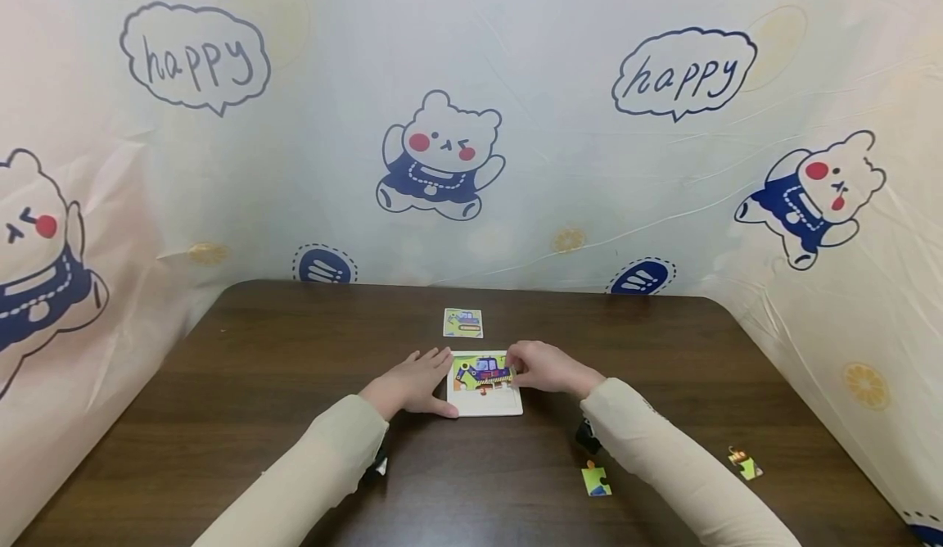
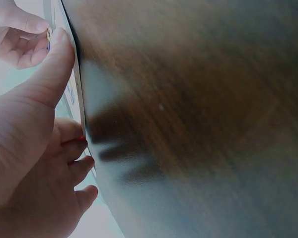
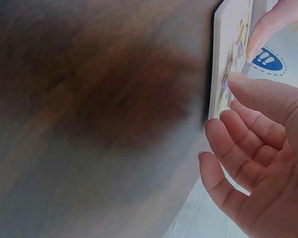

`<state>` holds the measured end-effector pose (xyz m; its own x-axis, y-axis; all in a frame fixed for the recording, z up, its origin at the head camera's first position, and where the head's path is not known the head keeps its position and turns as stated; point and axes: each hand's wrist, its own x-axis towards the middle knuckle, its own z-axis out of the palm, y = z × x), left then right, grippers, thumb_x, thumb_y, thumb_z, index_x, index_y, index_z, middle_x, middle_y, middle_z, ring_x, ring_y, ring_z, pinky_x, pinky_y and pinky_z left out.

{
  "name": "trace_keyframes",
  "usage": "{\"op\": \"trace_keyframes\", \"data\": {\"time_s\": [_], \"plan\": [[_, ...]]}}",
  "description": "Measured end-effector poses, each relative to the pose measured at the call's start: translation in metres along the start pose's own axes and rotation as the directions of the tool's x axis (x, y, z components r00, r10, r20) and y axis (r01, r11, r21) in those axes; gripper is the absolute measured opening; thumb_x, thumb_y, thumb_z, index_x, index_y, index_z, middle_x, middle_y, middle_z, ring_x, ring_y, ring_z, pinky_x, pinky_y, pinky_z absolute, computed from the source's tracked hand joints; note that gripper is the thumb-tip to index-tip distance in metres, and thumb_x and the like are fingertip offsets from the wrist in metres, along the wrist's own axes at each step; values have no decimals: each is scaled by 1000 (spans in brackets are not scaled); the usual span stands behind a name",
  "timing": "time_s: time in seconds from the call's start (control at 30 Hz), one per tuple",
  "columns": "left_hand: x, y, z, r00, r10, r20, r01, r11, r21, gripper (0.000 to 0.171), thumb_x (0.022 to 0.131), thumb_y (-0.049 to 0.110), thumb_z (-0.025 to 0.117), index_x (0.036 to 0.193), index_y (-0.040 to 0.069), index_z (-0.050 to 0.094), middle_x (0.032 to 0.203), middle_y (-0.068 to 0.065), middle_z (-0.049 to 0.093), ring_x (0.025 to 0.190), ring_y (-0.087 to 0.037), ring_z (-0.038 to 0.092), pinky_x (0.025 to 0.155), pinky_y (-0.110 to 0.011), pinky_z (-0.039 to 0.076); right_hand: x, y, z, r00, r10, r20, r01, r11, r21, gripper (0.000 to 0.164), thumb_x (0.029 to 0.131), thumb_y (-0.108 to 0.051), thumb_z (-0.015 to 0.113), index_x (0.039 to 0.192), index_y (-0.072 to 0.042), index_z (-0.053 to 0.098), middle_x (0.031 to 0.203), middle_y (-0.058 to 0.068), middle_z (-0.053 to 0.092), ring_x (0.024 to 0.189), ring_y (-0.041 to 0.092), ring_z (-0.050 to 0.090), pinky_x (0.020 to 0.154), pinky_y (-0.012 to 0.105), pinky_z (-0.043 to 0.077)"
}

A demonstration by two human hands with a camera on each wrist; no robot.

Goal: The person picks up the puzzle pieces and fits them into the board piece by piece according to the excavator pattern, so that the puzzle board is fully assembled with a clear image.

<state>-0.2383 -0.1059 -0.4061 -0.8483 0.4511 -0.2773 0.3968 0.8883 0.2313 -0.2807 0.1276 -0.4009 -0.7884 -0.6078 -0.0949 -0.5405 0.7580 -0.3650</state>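
A white puzzle tray (image 1: 482,404) lies on the table, its far part covered by joined pieces that picture a purple digger (image 1: 482,369). My left hand (image 1: 416,383) rests along the tray's left edge, thumb near the front corner and fingers extended at the back. At the tray's right side my right hand (image 1: 545,367) pinches a puzzle piece (image 2: 48,38) between thumb and finger, over the right end of the picture. Most of that piece is hidden by the fingers. In the right wrist view, the other fingers of the right hand (image 3: 268,144) are loosely bent beside the tray.
Behind the tray lies a small picture card (image 1: 462,323) of a digger. One loose puzzle piece (image 1: 597,480) is near the right forearm, with further loose piecework (image 1: 746,463) farther right. A printed cloth (image 1: 552,162) hangs around the brown table (image 1: 295,342).
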Motion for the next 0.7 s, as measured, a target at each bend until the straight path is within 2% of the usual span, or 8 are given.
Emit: {"op": "trace_keyframes", "data": {"time_s": [0.3,0.7], "plan": [[0,0,0,1000,-1,4,1,1000,4,92,78,56,63,143,1,28,149,-13,22,136,-29,17,108,-46,13,0,-2,3,1000,12,10,-13,1000,17,17,80,-14,72,94,-8,63,77,0,54,70,14,48,63,30,41],[0,0,0,1000,-2,2,2,1000,2,92,78,56,62,144,1,28,149,-13,22,136,-29,17,108,-46,13,-3,-2,2,997,-66,31,64,997,52,12,82,-11,70,94,-12,72,82,-4,56,74,14,49,66,30,42]]}}
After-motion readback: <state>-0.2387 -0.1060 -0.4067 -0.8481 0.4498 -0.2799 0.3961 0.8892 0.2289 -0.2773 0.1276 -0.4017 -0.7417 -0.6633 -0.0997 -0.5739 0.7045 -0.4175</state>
